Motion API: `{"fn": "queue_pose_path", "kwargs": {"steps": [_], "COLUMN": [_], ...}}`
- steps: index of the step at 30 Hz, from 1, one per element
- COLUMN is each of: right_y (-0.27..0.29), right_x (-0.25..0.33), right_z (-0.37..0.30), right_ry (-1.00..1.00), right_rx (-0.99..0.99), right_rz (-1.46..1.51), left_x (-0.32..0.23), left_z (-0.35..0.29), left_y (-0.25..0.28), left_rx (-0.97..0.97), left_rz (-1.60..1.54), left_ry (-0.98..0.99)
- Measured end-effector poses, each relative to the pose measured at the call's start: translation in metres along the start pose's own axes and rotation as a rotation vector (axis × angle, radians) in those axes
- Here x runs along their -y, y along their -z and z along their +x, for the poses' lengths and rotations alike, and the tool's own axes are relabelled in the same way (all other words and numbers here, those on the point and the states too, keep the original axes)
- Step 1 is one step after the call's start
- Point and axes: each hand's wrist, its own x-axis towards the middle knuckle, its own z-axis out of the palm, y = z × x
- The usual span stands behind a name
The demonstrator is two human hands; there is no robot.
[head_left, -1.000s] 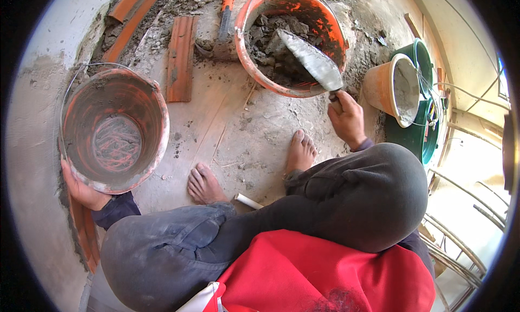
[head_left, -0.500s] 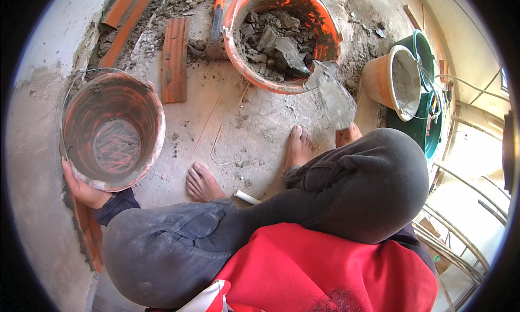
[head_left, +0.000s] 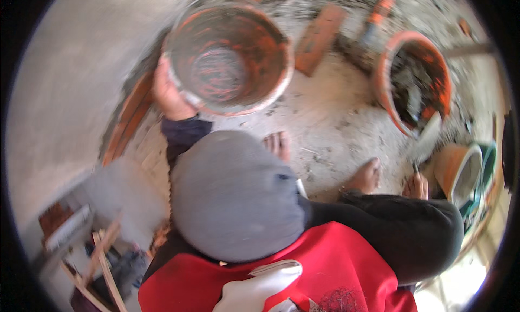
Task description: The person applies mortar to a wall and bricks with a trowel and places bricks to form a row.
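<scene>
At the upper left stands an orange bucket point(head_left: 230, 103), its inside smeared with grey mortar. My left hand point(head_left: 170, 95) is closed on the lower left side of this bucket, thumb and fingers against its wall. Farther right, a second orange bucket point(head_left: 383, 76) holds lumpy grey mortar. My right hand point(head_left: 415, 186), partly hidden behind my right knee, grips a trowel point(head_left: 427, 139) by its handle. The mortar-smeared blade points toward the second bucket, its tip at the near rim. Blur hides whether the tip touches.
A flat orange tile point(head_left: 322, 38) lies between the buckets, near a tool with an orange handle point(head_left: 382, 9). At right stand a pale orange bucket point(head_left: 454, 171) and a green one point(head_left: 489, 160). A wall point(head_left: 92, 73) rises at left, wood strips point(head_left: 111, 279) below it.
The whole view has swung left, so buckets, feet and hands appear farther right. My left hand stays on the bucket and my right hand keeps the trowel. Wood strips now show at lower left.
</scene>
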Motion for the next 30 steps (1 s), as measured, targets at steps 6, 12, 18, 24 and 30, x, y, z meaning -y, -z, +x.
{"fn": "queue_pose_path", "kwargs": {"steps": [6, 12, 18, 24, 30], "right_y": [-0.022, -0.015, -0.011, -0.002, 0.048], "right_x": [-0.017, -0.018, -0.028, -0.034, -0.074], "right_z": [0.003, 0.013, 0.022, 0.031, 0.105], "right_ry": [0.035, -0.025, -0.055, -0.082, -0.204], "right_rx": [0.035, -0.031, -0.005, 0.018, 0.24], "right_rz": [0.029, 0.035, 0.082, 0.235, 0.708], "left_x": [-0.062, -0.154, -0.153, -0.109, -0.058], "left_z": [-0.066, -0.184, -0.258, -0.241, -0.175], "left_y": [0.08, 0.203, 0.366, 0.346, 0.23], "left_rx": [-0.118, -0.754, -1.457, -1.337, -0.684], "left_rz": [0.125, 0.08, 0.587, 0.932, 0.981], "left_ry": [-0.176, -0.241, -0.393, -0.153, 0.088]}}
